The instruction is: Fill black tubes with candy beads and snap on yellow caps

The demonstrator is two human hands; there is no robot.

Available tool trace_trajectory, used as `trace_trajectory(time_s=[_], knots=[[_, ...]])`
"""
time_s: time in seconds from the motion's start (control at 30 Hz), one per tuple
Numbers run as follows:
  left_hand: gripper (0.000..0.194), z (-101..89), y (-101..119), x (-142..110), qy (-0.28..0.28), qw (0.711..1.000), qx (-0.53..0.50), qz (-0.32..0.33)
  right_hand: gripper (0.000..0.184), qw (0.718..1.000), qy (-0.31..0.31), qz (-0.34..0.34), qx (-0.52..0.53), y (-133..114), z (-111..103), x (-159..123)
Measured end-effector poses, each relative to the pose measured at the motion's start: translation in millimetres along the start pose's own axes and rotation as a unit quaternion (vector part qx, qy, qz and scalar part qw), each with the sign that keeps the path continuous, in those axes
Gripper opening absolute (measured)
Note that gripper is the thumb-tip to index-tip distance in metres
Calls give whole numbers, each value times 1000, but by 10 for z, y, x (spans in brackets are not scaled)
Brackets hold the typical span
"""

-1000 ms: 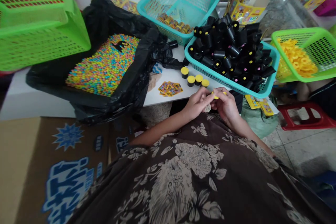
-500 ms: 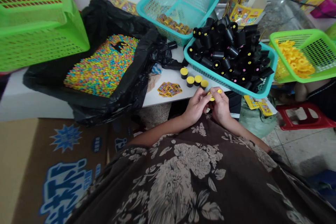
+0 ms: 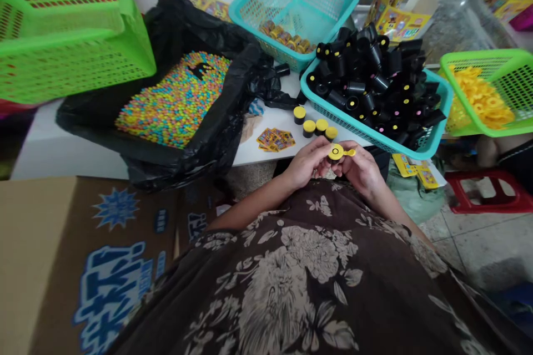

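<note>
Hands: our left hand (image 3: 306, 162) and right hand (image 3: 363, 169) meet at the lap, both grips pinching one yellow cap (image 3: 336, 151).
Worktop: white worktop (image 3: 275, 122); teal basket (image 3: 433, 141) of black tubes (image 3: 370, 86), four capped tubes (image 3: 314, 125) beside it.

Glossy black plastic bag (image 3: 233, 100); perforated plastic baskets (image 3: 433, 138).

The person wears a dark brown top (image 3: 308, 277) printed with beige flowers and leaves, filling the view from 4 to 8 o'clock; both forearms (image 3: 250, 205) are bare, no rings or watch showing
</note>
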State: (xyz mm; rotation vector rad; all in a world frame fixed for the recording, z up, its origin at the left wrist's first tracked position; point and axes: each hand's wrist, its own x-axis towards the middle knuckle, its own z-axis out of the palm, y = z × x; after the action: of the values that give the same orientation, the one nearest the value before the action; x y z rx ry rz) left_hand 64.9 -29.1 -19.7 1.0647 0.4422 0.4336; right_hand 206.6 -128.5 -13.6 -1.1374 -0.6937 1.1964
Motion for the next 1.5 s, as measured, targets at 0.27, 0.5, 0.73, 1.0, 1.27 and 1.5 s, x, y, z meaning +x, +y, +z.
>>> trace_trajectory(time_s=[0.27,0.5,0.73,1.0,1.27,1.5], knots=[[45,-18,-117,-69,21,998,53,-18,55,999,16,3,-39,94,21,-99],[52,-47,-130,-101,2,996,83,-12,38,996,71,43,-28,69,88,-59],[51,-55,-97,-112,-19,993,113,21,32,993,104,49,-2,56,112,-8],[33,-126,14,-96,81,905,363,208,35,990,117,-13,-82,45,167,72],[24,-288,-39,85,210,820,494,197,22,763,129,-304,-555,-724,67,136],[28,-164,-9,198,215,789,569,83,22,531,85,-247,-806,-1240,-106,1010]])
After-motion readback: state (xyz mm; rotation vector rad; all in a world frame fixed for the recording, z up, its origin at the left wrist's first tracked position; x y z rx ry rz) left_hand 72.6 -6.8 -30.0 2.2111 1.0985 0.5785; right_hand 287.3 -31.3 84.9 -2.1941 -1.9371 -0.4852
